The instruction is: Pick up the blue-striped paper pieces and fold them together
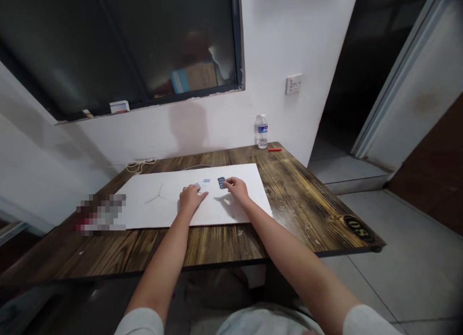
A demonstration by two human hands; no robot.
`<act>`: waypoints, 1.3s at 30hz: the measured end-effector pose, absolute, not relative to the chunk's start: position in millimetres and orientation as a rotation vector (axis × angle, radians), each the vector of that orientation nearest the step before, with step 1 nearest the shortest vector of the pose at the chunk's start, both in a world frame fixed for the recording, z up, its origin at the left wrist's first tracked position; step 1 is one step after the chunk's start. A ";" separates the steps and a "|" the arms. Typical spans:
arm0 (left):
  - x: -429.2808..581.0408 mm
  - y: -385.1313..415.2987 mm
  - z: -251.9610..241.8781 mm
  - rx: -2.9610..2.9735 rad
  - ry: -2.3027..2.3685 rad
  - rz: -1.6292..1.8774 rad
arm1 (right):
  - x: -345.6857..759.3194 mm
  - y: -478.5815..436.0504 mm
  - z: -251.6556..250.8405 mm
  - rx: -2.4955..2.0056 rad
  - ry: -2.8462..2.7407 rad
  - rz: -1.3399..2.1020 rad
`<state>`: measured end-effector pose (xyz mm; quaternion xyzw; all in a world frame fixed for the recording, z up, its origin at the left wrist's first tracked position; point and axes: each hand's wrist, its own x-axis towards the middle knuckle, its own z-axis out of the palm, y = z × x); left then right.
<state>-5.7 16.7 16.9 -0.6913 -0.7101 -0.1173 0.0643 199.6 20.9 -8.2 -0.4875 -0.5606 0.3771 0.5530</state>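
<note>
Both my hands rest on a white board (152, 214) lying on a wooden table. Fingertips of my right hand (237, 189) are at the edge of a small blue card (222, 182), and I cannot tell whether they grip it. My left hand (191, 198) lies with fingers extended, its tips at a second small blue card (197, 185). Between the hands, a third small blue-and-white card (206, 180) lies untouched. Thin Y-shaped lines (157, 195) mark the board to the left of my left hand.
The dark-stained wooden table (304, 205) holds a plastic water bottle (261, 131), a red pen-like stick (275, 150) and a coiled white cord (140, 165) along the back. A blurred patch (101, 212) hides something at the left. A white wall rises behind the table.
</note>
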 end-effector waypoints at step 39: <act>11.0 30.7 -2.1 -2.259 -2.101 -1.796 | 199.6 22.4 -12.1 -1.186 -1.375 0.888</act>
